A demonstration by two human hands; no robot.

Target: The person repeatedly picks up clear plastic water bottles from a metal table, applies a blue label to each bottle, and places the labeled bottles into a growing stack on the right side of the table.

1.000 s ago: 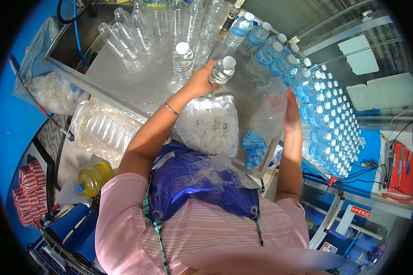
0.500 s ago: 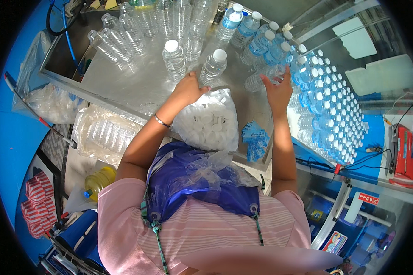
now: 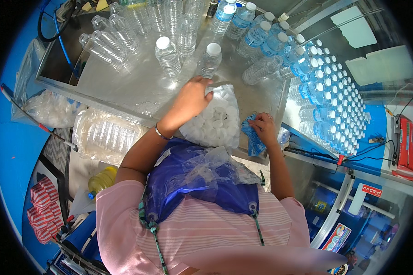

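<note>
My left hand point(image 3: 192, 98) hovers over the edge of a clear bag of white caps point(image 3: 216, 117), thumb and fingers apart, holding nothing I can see. Just beyond it stands a filled clear bottle with a white cap point(image 3: 209, 60); another capped bottle point(image 3: 168, 57) is to its left. My right hand point(image 3: 264, 129) is down on a bundle of blue labels point(image 3: 256, 144), its fingertips pinched together at the top of them. Farther back, a clear bottle with no label visible point(image 3: 261, 70) stands beside a group of blue-labelled bottles point(image 3: 253, 39).
Several uncapped clear bottles point(image 3: 106, 51) stand at the far left of the metal table point(image 3: 124, 91). Rows of capped, labelled bottles point(image 3: 328, 105) fill the right side. A wrapped pack of bottles point(image 3: 110, 135) lies below the table's left edge.
My right hand has left the clear bottle at the back right and come nearer, onto the blue labels. My left hand has shifted slightly nearer, away from the capped bottles.
</note>
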